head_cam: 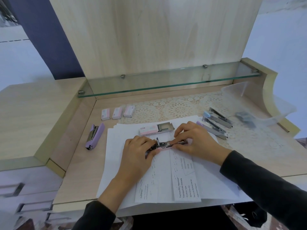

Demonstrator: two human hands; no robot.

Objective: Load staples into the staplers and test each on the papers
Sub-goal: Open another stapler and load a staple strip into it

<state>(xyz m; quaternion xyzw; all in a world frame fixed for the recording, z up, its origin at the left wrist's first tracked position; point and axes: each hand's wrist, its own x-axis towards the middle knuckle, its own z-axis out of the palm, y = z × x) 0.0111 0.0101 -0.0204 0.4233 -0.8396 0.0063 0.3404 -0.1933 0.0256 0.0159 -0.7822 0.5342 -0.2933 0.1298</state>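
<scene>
Open stapler (167, 144) lies flat on the papers (114, 176) at mid-worktop (78, 163), long axis running left to right across the view, roughly square to both forearms. Both hands are on it, one at each end. Left hand (141, 149) grips the left end, fingers curled over the body and pinning it to the sheets. Right hand (196, 140) is at the right end, thumb and fingertips pinched at the metal magazine rail. Whether a strip of staples sits between those fingertips cannot be told, as the fingers cover that spot. Stapler appearance: bright metal channel exposed along the top, a pale pink edge showing under it, a small upright metal part near the middle; the lid is swung out of the way. The open staple box (157, 128) lies just beyond the stapler, tray slid out toward the right, so the right hand is the nearer one for fetching staples. Judgement: loading step in hand, not yet closed or tested. The next move turns on keeping any strip lined up with the rail's left-right axis while the left hand steadies the body. Other items: three shut staple boxes (117, 113) in a row at the back left, a lilac stapler (94, 136) well apart on the left, two more staplers (216, 123) lying opened near the right wrist.
</scene>
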